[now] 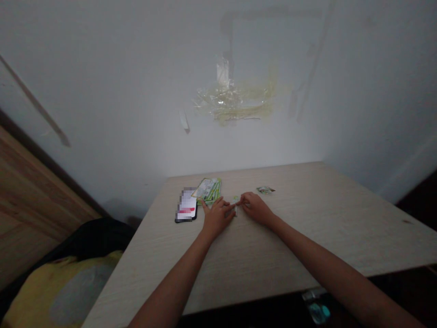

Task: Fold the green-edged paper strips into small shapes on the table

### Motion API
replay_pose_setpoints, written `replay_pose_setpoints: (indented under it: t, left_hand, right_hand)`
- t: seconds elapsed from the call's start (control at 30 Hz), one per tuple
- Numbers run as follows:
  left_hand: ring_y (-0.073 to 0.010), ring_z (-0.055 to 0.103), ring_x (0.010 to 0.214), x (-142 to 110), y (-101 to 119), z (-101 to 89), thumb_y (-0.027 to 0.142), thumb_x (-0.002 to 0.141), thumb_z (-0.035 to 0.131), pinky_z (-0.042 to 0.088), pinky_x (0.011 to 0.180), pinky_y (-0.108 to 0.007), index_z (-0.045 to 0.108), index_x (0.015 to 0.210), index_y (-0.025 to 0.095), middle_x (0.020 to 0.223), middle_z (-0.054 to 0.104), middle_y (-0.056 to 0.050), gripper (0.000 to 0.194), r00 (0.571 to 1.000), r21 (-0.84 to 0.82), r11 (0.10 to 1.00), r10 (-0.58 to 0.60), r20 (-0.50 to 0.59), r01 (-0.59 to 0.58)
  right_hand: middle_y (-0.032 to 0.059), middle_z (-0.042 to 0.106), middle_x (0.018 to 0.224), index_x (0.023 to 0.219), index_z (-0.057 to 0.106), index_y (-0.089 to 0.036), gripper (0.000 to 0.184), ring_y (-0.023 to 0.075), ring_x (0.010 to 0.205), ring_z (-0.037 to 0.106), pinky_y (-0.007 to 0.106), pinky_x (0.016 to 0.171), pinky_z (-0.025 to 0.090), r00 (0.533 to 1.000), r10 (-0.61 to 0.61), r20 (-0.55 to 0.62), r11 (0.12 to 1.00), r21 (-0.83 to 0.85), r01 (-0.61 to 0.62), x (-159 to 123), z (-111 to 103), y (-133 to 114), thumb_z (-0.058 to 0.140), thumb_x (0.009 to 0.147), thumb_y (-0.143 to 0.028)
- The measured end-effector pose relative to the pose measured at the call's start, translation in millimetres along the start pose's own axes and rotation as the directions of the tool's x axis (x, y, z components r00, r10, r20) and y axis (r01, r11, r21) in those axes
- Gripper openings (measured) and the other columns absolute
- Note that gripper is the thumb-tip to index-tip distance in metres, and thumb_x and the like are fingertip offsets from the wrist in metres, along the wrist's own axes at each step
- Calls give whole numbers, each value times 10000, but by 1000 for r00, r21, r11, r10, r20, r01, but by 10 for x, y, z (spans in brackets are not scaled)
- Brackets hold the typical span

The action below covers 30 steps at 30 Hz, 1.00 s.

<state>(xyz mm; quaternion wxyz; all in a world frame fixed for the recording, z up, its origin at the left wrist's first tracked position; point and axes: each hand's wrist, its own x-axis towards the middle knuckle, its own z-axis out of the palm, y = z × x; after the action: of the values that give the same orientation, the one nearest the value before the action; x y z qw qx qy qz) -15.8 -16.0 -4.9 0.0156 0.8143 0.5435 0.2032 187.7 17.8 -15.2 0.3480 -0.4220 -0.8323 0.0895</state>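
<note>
My left hand (217,217) rests on the table with its thumb stretched out and its fingers spread, fingertips at a small pale piece with a touch of green (235,199). From the other side, my right hand (255,207) has its thumb and forefinger pinched together at that piece. Its kind is too small to tell, and the fingers partly hide it. Just beyond my left hand lies a loose stack of green-and-white printed packets (207,189). A phone (186,205) with a lit, blurred-out screen lies left of the stack, touching it.
A small crumpled printed wrapper (265,189) lies beyond my right hand. The pale wooden table (327,214) meets a wall (143,91) with peeling clear tape (228,98). Left of the table is a yellow-and-grey soft thing (68,287); something shiny (317,307) shows below the front edge.
</note>
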Motion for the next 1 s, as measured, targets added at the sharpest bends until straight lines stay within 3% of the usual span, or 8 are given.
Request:
replay_pose_setpoints:
  t: [0.5,1.0]
  left_hand:
    - [-283,418,1313,4,-4,2,415,897,539,-161,1019,-744,651,1132,404,1179,666,-8,261,1000,-18,1000,13,-2,-13]
    - [-291,429,1300,14,-22,0,428,897,533,-127,1019,-760,652,1134,413,1182,659,-3,265,1000,-7,1000,21,11,-21]
  right_hand:
    - [84,665,1018,1007,594,-195,113,211,1073,554,334,931,387,995,94,14,944,-320,-85,67,32,-88,511,929,-198]
    - [101,676,1032,1076,572,-195,208,226,1091,558,321,921,363,974,218,56,895,-410,-176,123,27,-119,408,993,-292]
